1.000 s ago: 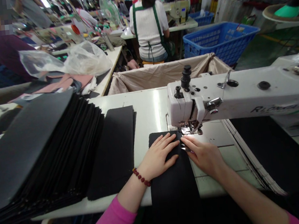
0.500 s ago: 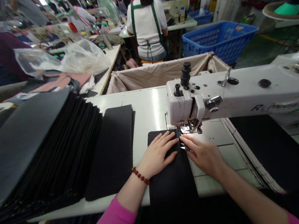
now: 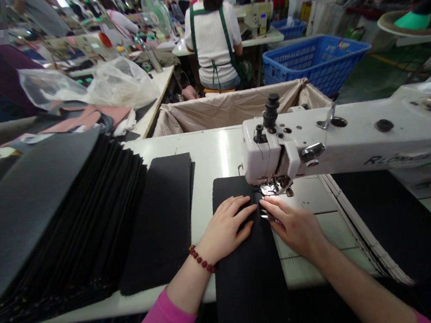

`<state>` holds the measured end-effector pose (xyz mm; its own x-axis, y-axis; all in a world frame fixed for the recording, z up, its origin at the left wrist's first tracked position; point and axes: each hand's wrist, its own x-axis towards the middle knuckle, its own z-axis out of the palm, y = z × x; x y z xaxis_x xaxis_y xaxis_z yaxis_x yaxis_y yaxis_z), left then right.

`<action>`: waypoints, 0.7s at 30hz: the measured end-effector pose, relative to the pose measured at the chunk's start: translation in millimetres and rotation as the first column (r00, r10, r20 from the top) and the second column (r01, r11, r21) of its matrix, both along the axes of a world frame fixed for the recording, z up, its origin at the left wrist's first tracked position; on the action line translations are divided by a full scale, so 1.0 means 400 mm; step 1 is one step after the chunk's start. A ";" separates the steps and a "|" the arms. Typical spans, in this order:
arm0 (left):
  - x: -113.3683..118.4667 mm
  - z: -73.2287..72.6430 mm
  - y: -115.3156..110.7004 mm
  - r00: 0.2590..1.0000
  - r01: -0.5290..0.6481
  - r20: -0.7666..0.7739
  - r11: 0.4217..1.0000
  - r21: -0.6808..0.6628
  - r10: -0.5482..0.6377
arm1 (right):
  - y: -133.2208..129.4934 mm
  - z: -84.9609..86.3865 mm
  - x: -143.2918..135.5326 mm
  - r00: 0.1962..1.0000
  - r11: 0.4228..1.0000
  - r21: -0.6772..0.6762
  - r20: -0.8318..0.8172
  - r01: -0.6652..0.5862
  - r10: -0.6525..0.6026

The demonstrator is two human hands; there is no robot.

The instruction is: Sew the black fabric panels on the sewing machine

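Observation:
My left hand lies flat on a long black panel, its fingers spread towards the sewing machine. The panel runs past the front edge of the white table, and its far right edge sits at the lit presser foot. My right hand is at the panel's right edge, just in front of the foot, with its fingertips on the material. Small thread snips are tucked in its curled fingers, their pointed metal blades sticking out to the left.
On the left stand a tall stack of black panels and a lower pile. More panels with pale edges lie right of the needle. Behind the table are a cloth-lined bin, a blue basket and a seated person.
The black panel has slid away from me under the machine head, its far edge now further back. My left hand sits slightly nearer to me on it; my right hand has hardly moved.

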<state>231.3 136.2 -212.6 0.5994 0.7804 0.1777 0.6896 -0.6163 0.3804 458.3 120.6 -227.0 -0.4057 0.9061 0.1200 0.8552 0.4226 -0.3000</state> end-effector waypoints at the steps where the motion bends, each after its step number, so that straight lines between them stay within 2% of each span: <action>1: 0.000 -0.001 0.000 1.000 0.004 -0.004 1.000 -0.002 -0.004 | 0.000 0.000 0.000 1.000 1.000 -0.002 -0.001 0.000 0.000; 21: -0.002 -0.014 0.002 1.000 -0.014 0.005 0.999 0.033 0.013 | -0.002 0.005 0.002 1.000 1.000 -0.003 -0.014 -0.002 0.002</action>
